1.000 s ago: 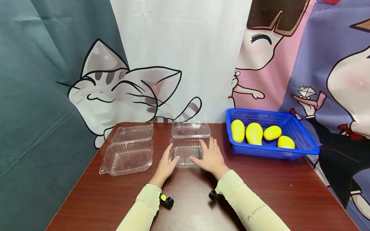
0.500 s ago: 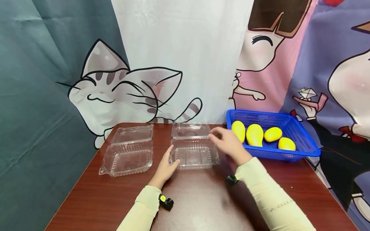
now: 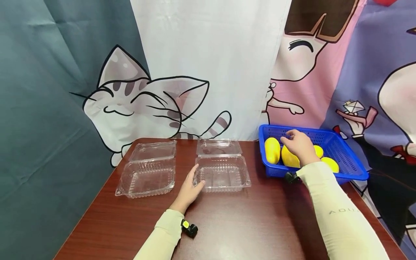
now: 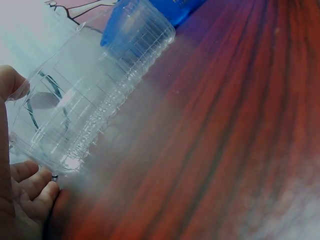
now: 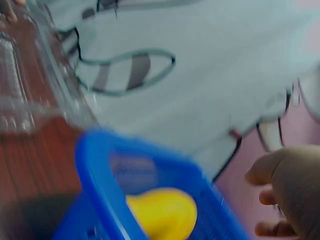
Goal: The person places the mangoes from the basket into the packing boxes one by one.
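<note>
My left hand [image 3: 189,189] rests at the left front corner of a clear plastic clamshell box [image 3: 222,177], its fingers along the left wall and its thumb spread apart. The lid [image 3: 219,147] of that box lies folded back. In the left wrist view, the fingertips [image 4: 37,187] are close against the ribbed plastic. Over the blue basket [image 3: 349,173] hangs my right hand [image 3: 302,146], loosely bent and holding nothing. Several yellow mangoes [image 3: 272,150] lie in the basket; the hand partly hides two of them. One mango [image 5: 167,212] shows below the hand in the right wrist view.
A second clear clamshell box [image 3: 149,177] sits open on the left of the brown table [image 3: 227,224], lid toward the back. A printed cloth [image 3: 227,72] with cartoon figures hangs right behind the table.
My right hand has left the box's right side and travelled right to above the basket. My left hand has stayed at the box. The head view has shifted slightly.
</note>
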`<control>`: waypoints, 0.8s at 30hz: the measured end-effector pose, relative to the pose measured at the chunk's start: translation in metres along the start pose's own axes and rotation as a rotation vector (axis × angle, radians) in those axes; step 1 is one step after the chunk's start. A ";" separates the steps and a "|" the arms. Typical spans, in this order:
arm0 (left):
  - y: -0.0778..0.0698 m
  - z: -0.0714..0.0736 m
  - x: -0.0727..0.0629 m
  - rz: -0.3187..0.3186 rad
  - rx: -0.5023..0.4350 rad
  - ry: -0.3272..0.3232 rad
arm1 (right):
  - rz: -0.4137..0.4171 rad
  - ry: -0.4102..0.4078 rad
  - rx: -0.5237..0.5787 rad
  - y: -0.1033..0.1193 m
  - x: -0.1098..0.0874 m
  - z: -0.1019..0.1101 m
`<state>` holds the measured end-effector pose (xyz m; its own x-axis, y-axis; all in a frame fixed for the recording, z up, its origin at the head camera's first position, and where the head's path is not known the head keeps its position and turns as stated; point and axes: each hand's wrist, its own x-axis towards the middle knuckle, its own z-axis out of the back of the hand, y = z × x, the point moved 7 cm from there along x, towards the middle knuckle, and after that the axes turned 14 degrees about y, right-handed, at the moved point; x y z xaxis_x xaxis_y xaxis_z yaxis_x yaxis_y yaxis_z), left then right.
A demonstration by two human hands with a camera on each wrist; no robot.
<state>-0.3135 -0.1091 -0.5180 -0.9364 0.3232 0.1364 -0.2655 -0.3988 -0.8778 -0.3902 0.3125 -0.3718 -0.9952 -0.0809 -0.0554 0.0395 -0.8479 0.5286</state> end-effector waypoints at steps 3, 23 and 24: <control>0.000 0.000 0.000 -0.006 -0.001 -0.005 | -0.100 0.114 -0.017 -0.027 0.006 -0.008; -0.001 0.000 0.000 -0.004 0.015 0.001 | -0.044 0.388 -0.078 -0.070 0.025 -0.055; -0.001 0.001 0.000 -0.001 0.017 -0.002 | -0.043 0.373 -0.081 -0.070 0.026 -0.055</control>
<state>-0.3136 -0.1090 -0.5164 -0.9366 0.3221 0.1381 -0.2703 -0.4129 -0.8697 -0.4140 0.3406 -0.4565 -0.8956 -0.2165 -0.3885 0.0200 -0.8922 0.4511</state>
